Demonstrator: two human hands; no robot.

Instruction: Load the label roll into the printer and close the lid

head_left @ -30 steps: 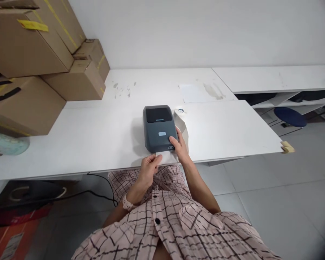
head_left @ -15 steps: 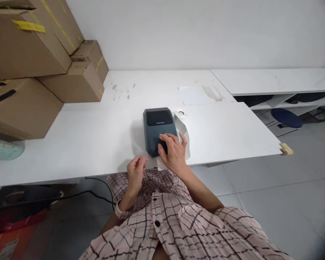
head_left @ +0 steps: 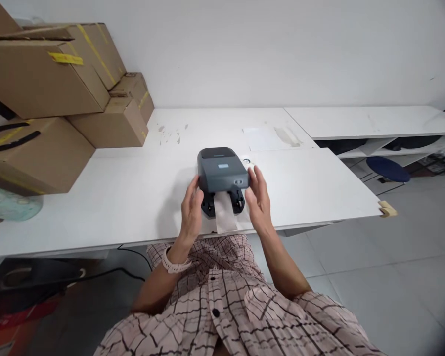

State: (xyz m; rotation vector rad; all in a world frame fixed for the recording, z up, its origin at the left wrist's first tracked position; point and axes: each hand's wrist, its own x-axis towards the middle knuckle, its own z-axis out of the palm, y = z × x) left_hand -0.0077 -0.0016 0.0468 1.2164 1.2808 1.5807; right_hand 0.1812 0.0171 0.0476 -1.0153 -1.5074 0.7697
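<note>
A dark grey label printer [head_left: 222, 170] stands near the table's front edge, its lid tilted up at the front. Below the lid, the black inner base shows, and a strip of white label paper [head_left: 225, 212] hangs out toward me. My left hand [head_left: 192, 210] is at the lid's left side, fingertips against it and thumb by the lower corner. On the opposite side, my right hand [head_left: 258, 200] has its fingers at the lid's right edge, with the thumb close to the front corner. Both hands hold the raised lid between them.
Cardboard boxes [head_left: 48, 79] are stacked at the left, with a pale green rolled item [head_left: 15, 202] in front. A white paper sheet [head_left: 261, 139] lies behind the printer. A blue stool [head_left: 387, 169] stands at right. A corner guard [head_left: 387, 208] covers the table's corner.
The printer's lid has gone from closed to raised at the front. My right hand moved from its top to its right side; my left hand came up to its left side.
</note>
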